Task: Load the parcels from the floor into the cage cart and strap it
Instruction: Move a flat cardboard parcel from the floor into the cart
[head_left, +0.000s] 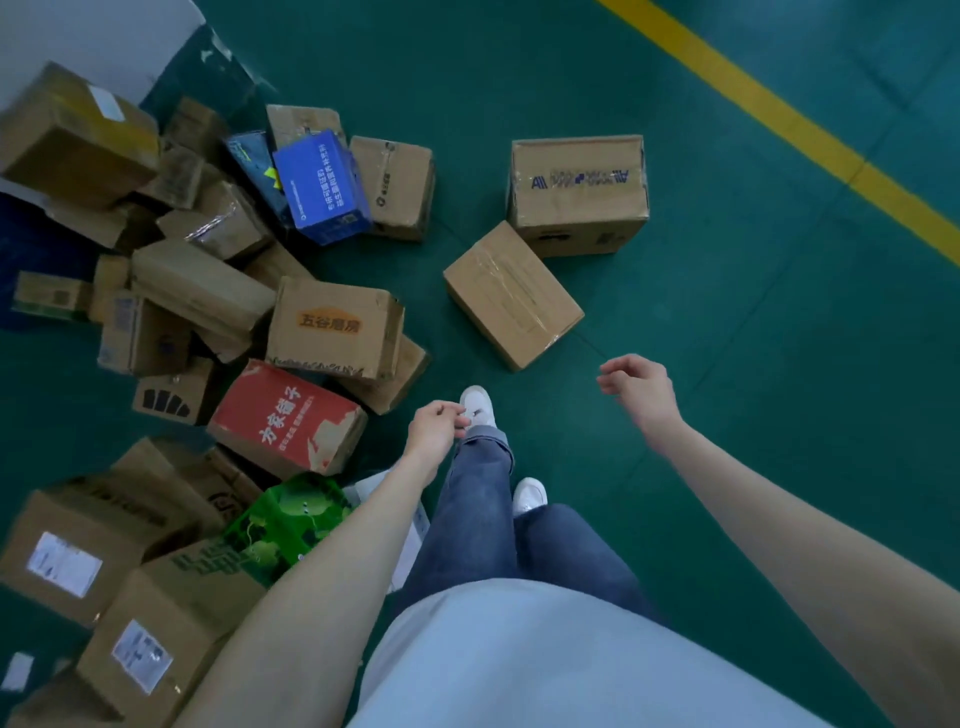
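Many parcels are lying on the green floor (727, 364), most heaped left of the taped box (511, 296). The left hand (435, 432) and right hand (636, 387) are hanging loosely curled, holding nothing. With no cart showing, loading and strapping look largely undone.

Bare green floor (727, 364) lies open on the right, out to the yellow line (779, 111). Two cardboard boxes, the taped box (511, 293) and the printed box (576, 195), stand apart with clear floor all round. The parcel heap (208, 291) crowds the left side, boxes touching and overlapping.
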